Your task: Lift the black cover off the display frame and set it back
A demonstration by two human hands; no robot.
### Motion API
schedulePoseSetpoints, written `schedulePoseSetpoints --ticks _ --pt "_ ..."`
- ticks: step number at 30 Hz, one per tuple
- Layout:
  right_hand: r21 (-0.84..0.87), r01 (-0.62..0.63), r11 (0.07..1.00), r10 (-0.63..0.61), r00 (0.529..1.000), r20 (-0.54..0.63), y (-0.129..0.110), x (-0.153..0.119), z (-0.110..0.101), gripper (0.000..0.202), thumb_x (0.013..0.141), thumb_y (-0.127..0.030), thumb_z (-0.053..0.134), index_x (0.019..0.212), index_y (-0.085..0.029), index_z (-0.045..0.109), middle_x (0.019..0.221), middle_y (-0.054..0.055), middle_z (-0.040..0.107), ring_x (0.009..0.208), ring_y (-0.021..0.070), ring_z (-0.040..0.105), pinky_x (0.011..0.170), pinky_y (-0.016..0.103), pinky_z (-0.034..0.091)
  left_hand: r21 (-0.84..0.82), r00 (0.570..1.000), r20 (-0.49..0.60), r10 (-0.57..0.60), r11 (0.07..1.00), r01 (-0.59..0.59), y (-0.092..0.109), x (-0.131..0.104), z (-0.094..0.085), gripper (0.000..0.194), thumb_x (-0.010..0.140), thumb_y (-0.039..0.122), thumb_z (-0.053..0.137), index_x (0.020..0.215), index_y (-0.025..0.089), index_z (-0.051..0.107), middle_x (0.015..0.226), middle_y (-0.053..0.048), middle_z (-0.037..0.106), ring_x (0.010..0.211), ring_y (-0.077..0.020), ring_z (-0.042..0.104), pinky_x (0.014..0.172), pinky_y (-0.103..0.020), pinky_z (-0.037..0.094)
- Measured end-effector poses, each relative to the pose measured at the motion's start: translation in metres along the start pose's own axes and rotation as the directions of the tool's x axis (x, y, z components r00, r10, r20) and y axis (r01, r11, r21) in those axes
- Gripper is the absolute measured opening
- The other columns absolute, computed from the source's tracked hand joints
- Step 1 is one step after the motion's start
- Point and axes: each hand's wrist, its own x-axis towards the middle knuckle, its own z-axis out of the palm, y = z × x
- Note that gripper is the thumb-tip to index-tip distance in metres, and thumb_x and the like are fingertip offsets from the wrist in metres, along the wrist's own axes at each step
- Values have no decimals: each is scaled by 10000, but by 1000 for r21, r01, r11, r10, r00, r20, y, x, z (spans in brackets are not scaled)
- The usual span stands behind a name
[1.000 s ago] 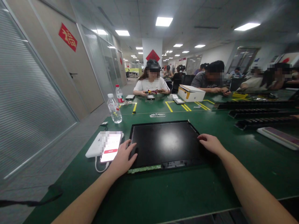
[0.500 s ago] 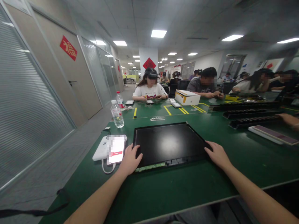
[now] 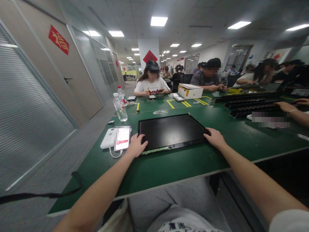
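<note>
Gripping opposite edges, the left hand (image 3: 136, 146) and right hand (image 3: 215, 138) are bracketing the black panel (image 3: 171, 131) on the green table (image 3: 159, 174); its near green strip (image 3: 155, 150) is risking scrapes from slipping fingers, the phone (image 3: 124, 136) beyond, knocks from leftward sliding.

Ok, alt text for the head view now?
Two bare hands, left and right, grip opposite sides of a flat black panel on a green table. Left of it lie a lit phone and two bottles.
</note>
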Motion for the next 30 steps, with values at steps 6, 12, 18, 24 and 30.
schedulePoseSetpoints --ticks 6,12,18,24,30 --pt "-4 -12 1000 12 1000 18 -5 0 -5 584 900 -414 514 1409 -146 611 1436 162 607 1325 350 543 1109 493 427 4 1000 -11 1 1000 -1 -3 3 1 498 922 398 575 1363 171 620 1447 -178 570 1441 -385 423 1175 -539 348" --pt "32 -25 999 25 1000 19 -11 0 -6 560 886 -390 536 1384 -151 630 1410 167 625 1314 357 552 1111 513 426 10 1000 6 -1 1000 0 -3 2 -1 504 927 396 570 1361 147 624 1450 -186 557 1425 -367 447 1180 -508 350" --pt "240 5 971 33 987 -155 -29 -29 -39 509 829 -350 564 1293 -167 659 1368 171 628 1332 320 532 1129 477 408 -3 999 25 -20 1000 20 0 -1 -4 499 926 391 561 1359 150 617 1483 -190 527 1456 -378 406 1191 -533 332" --pt "441 519 732 -359 844 -399 -79 -183 -41 280 935 -239 478 658 -261 509 596 33 511 593 198 535 585 347 437 -36 999 23 -42 998 43 4 -5 -5 459 926 385 563 1339 191 617 1484 -172 539 1479 -367 387 1178 -543 357" --pt "543 480 689 -554 832 -33 -80 -222 21 219 872 -304 632 653 -291 629 586 23 572 560 199 555 527 356 414 -46 997 19 -72 996 73 8 -8 -5 458 924 380 575 1325 167 635 1513 -190 507 1481 -358 397 1197 -501 346"
